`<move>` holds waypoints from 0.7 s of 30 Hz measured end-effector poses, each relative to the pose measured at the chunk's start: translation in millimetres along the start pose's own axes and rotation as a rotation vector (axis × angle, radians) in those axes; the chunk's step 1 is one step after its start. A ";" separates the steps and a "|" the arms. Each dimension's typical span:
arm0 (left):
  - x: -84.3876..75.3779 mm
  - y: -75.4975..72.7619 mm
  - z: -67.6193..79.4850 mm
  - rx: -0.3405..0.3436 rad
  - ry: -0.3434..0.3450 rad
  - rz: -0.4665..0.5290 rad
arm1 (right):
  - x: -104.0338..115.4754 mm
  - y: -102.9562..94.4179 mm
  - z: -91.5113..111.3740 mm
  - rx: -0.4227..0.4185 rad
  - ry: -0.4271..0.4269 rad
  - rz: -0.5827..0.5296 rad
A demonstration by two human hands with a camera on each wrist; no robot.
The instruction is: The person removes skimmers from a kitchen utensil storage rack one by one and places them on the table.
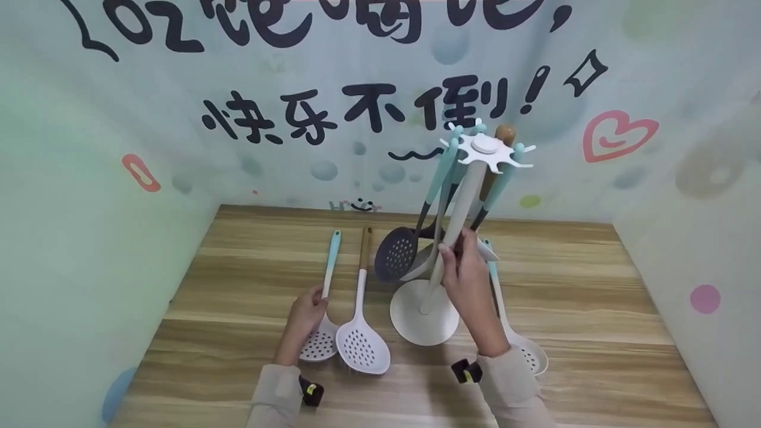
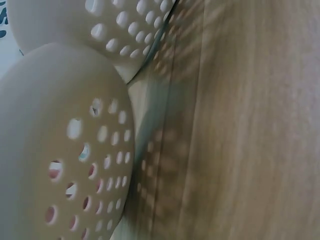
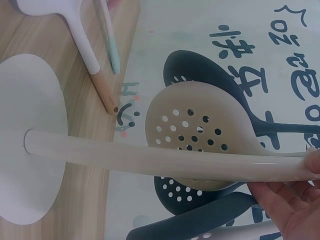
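Observation:
My left hand pinches the neck of a white skimmer with a pale blue handle; its perforated head shows close up in the left wrist view. Beside it, a white skimmer with a brown handle end lies on the table. My right hand grips the white pole of a utensil stand, whose round base is at the table. From the stand's spoked top hang several utensils, including a dark perforated skimmer and a beige perforated one.
Right of the stand, another white skimmer with a blue handle lies on the wooden table. A printed cloth backdrop rises behind the table's back edge, with side walls left and right.

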State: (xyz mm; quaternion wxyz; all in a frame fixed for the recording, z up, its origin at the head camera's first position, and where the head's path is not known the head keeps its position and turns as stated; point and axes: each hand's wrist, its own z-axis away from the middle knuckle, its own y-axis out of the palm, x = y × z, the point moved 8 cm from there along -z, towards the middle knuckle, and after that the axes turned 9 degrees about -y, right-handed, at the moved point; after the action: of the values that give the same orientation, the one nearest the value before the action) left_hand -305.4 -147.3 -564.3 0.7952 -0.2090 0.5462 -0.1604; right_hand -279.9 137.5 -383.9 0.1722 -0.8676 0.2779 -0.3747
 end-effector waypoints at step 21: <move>-1.2 -1.1 4.8 -0.075 0.037 -0.001 | 1.7 0.8 1.3 0.012 0.006 -0.005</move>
State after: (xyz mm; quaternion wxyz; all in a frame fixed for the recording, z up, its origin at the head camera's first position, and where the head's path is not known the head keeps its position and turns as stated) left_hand -301.4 -146.9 -561.2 0.7765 -0.2359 0.5663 -0.1439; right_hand -278.2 135.9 -384.2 0.1758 -0.8661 0.2739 -0.3794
